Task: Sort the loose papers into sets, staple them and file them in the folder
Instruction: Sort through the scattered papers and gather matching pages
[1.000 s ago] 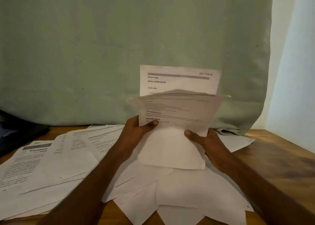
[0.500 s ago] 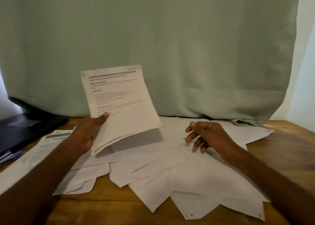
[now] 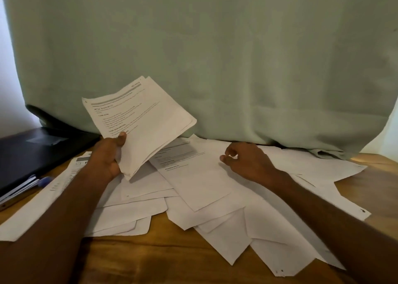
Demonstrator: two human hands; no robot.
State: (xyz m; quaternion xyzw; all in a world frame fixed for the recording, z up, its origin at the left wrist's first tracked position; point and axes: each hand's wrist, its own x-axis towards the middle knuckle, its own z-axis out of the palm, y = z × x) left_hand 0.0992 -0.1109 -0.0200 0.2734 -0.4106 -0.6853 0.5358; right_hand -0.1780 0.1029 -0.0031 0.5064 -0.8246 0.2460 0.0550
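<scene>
White sheaf (image 3: pixel 140 124) in left hand (image 3: pixel 105 158) — right hand (image 3: pixel 247 161) perhaps touching papers (image 3: pixel 204 186).

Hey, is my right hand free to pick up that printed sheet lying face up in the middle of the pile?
Probably yes. The right hand holds nothing and hovers at the edge of the printed white sheet, which lies on top of the loose papers. The left hand holds its stack of sheets off to the side.

Two bare forearms in view, no sleeves, no watch or rings showing. Left hand (image 3: pixel 105 156) and right hand (image 3: pixel 247 161) ungloved, nails short.
</scene>
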